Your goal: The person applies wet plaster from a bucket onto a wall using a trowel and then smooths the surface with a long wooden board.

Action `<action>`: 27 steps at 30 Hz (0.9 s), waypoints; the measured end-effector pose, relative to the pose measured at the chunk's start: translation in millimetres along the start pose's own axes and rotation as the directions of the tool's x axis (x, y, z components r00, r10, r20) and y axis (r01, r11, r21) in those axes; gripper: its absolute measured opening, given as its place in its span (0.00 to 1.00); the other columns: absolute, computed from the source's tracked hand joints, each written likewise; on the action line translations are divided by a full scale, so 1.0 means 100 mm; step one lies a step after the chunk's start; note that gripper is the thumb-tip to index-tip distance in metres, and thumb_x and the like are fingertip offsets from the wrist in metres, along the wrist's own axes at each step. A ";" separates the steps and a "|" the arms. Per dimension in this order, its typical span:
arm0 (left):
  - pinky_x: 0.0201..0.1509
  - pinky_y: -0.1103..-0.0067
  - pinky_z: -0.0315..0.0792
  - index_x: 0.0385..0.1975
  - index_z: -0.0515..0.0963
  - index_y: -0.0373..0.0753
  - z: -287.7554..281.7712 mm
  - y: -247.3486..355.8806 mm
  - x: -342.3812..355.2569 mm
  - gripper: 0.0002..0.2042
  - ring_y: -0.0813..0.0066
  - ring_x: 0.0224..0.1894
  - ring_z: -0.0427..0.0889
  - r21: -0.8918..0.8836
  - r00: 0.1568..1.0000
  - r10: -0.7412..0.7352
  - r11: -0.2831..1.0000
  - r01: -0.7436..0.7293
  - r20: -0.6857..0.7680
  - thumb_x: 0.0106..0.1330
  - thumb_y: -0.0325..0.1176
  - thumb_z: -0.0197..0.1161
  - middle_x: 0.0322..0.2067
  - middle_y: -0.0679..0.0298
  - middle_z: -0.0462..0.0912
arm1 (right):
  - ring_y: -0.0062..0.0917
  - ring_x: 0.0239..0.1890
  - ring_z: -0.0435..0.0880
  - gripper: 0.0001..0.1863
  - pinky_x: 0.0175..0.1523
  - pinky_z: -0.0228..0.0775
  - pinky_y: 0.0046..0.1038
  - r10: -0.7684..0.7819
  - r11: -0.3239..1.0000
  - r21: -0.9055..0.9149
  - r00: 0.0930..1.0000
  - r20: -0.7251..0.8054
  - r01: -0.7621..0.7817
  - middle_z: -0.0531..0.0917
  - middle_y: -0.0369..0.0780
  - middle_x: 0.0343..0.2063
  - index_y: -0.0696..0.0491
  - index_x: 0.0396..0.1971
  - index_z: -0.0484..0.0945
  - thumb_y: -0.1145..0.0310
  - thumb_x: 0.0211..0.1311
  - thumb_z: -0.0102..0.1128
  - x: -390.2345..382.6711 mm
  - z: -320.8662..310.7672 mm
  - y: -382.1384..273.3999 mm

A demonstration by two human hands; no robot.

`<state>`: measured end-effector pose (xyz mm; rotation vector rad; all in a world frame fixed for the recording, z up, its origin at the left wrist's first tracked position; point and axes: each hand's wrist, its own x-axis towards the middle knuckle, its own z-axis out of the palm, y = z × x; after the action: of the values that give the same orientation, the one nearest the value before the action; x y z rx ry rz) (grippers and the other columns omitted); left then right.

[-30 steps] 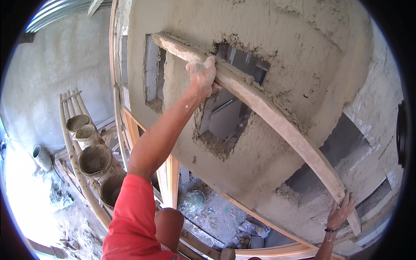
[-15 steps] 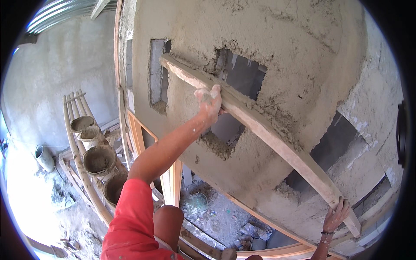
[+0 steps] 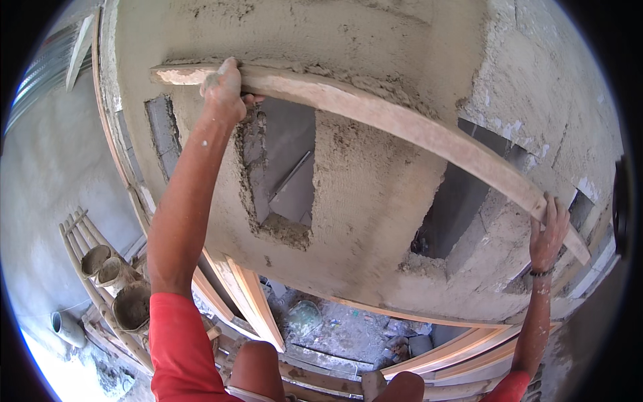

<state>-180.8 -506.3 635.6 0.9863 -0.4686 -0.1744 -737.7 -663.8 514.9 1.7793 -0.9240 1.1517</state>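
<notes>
A long wooden straightedge board (image 3: 435,137) lies across a freshly plastered wall (image 3: 375,201), wet mortar heaped along its upper edge. My left hand (image 3: 226,90) grips it close to its left end, fingers wrapped round the lower edge. Near the right end, my right hand (image 3: 550,231) is closed on the board, with a dark band at the wrist. Below the board the wall has a rectangular opening (image 3: 291,161) with rough mortar edges. Another dark opening (image 3: 462,194) sits farther right, partly covered by the board.
Several mortar buckets, one of them a dark round bucket (image 3: 132,307), stand on a pole scaffold at the left. An orange-brown wooden frame (image 3: 258,305) borders the wall's lower edge. Far below lies a rubble-strewn floor (image 3: 348,331). A grey pail (image 3: 67,328) rests at the far left.
The board has gone from a steep slant to nearly level, its right end moving up. Both hands have moved with it, still gripping. The view has turned too, and more of my right arm shows.
</notes>
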 end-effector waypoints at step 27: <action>0.21 0.83 0.73 0.45 0.70 0.37 0.12 -0.34 -0.38 0.20 0.70 0.29 0.79 0.001 0.965 -0.096 0.995 0.099 0.244 0.65 0.49 0.52 0.40 0.58 0.77 | 0.32 0.51 0.69 0.26 0.57 0.56 0.38 0.063 0.983 -0.173 0.998 -0.019 -0.065 0.73 0.37 0.44 0.45 0.50 0.71 0.65 0.47 0.64 -0.07 -0.13 0.65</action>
<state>-217.8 -520.5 601.0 0.9824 -0.6435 -0.3901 -802.0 -677.4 526.7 1.6103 -1.0481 1.0869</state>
